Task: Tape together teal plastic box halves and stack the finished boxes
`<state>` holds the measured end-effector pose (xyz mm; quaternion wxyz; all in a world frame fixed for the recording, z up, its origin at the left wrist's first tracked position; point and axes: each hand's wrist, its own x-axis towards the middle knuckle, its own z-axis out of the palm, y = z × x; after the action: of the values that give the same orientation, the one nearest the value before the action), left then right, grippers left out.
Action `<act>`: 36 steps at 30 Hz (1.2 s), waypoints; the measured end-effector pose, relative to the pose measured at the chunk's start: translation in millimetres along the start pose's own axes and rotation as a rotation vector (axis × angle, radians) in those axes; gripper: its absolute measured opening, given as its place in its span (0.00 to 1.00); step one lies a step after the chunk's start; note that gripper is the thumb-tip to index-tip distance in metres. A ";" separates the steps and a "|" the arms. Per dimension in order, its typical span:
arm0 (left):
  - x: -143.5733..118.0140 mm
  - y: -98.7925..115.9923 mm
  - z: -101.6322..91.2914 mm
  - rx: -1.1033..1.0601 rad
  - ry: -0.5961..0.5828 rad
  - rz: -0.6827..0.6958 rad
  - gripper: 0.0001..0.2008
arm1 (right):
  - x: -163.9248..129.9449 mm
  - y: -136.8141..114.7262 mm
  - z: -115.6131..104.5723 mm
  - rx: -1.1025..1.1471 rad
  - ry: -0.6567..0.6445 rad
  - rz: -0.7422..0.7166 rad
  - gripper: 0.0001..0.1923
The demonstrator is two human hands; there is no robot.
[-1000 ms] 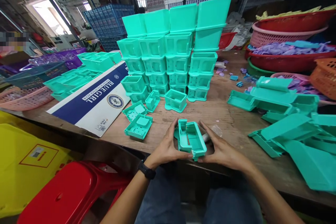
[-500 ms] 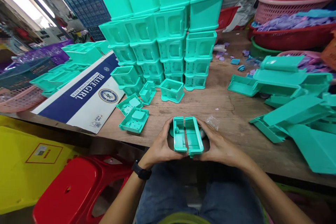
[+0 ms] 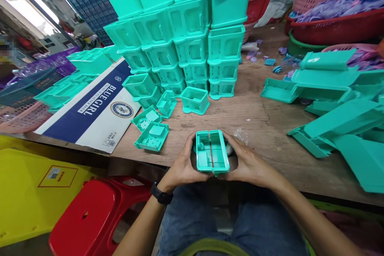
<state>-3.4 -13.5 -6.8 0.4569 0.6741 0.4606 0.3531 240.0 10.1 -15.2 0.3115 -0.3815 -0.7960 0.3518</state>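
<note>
Now both hands, left hand [image 3: 183,164] and right hand [image 3: 246,164], grip the two teal housing halves [image 3: 211,155], which have closed from gapped to mated, above the table [image 3: 264,128].

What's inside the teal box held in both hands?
The teal box, pressed between the left hand and right hand, shows moulded ribs, a small corner compartment and a centre seam. No loose contents show. Its underside is hidden.

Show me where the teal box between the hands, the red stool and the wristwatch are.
teal box [image 3: 211,153]: head view, inner floor.
red stool [image 3: 90,216]: head view, seat top.
wristwatch [image 3: 161,195]: head view, black band.
</note>
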 end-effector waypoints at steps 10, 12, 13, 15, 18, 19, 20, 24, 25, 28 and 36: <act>1.7 5.0 1.6 0.039 -0.004 0.012 0.58 | -3.9 5.3 1.6 -0.010 0.001 0.013 0.65; 1.9 5.0 1.6 0.046 -0.006 0.028 0.58 | -3.7 5.2 1.7 -0.011 -0.003 0.016 0.65; 2.1 4.9 1.7 0.052 -0.007 0.032 0.59 | -3.7 5.1 1.8 -0.012 -0.004 0.018 0.65; 2.7 5.4 1.7 0.065 -0.003 0.035 0.59 | -3.9 5.1 2.0 -0.015 -0.001 0.020 0.65; 4.0 8.9 1.4 0.069 0.016 0.038 0.57 | -4.1 5.1 2.2 -0.014 0.009 0.015 0.64; 4.5 10.4 1.2 0.069 0.023 0.041 0.57 | -3.9 5.2 2.2 -0.010 0.010 0.011 0.64; 4.9 11.7 0.9 0.069 0.024 0.041 0.56 | -3.7 5.3 2.1 -0.005 0.010 0.010 0.63; 4.9 12.2 0.0 0.079 0.015 0.039 0.56 | -2.5 6.1 2.2 0.006 0.009 0.011 0.63; 4.6 11.2 -0.2 0.082 0.015 0.038 0.56 | -2.5 6.4 2.3 0.005 0.010 0.009 0.63; 3.8 8.3 0.0 0.075 0.020 0.048 0.57 | -2.8 6.3 1.5 0.000 0.001 -0.009 0.65; 3.8 11.7 2.3 0.064 0.049 0.063 0.55 | -1.1 5.0 -8.5 0.010 -0.059 -0.069 0.65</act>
<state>3.4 -12.5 3.7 0.4124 0.6934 0.4615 0.3689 249.0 14.3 -14.7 0.3018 -0.3417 -0.8158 0.3559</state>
